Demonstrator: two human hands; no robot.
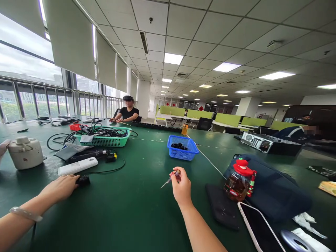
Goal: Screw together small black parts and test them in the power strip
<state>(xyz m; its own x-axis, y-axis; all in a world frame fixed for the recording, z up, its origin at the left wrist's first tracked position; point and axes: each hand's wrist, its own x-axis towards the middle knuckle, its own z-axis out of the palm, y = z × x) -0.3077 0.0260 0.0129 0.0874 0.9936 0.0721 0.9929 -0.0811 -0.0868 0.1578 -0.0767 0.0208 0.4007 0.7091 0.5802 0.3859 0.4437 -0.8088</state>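
Note:
My right hand (181, 185) is closed in a pinch around the handle of a small screwdriver (168, 182), its thin metal shaft pointing down and left above the green table. My left hand (60, 187) lies low over the table at the left, palm down, a pale bangle on its wrist. Its fingertips are closed at the edge of a small black block (83, 180); the thumb is hidden. Just beyond that hand is a long white bar-shaped case (77, 166). Past the screwdriver stands a blue basket (183, 153) with small black parts inside.
A green basket (110, 141) of black cables stands at the left, near a white pot (26, 154). On my right are a red-lidded jar (237, 183), a black pouch (222, 206), a phone (259, 225) and a dark bag (278, 189). A person (128, 112) sits across the table.

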